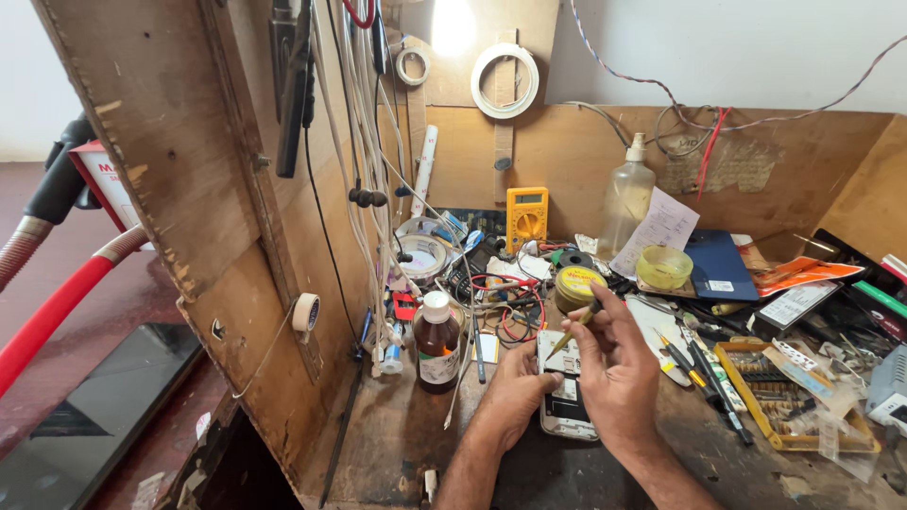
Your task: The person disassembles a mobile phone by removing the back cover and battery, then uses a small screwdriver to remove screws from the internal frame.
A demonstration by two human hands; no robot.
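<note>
Left hand steadies opened phone at desk's front edge, right hand pinching yellow-handled tool above it.

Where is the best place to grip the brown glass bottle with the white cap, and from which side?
Probably grip the brown glass bottle with the white cap around its labelled body, coming from the right front. It stands upright; hanging white cables and the plywood panel crowd its left.

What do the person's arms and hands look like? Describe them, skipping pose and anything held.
Both forearms are bare: no sleeves, gloves or watch show. The left hand and right hand carry no rings or markings that can be made out.
</note>
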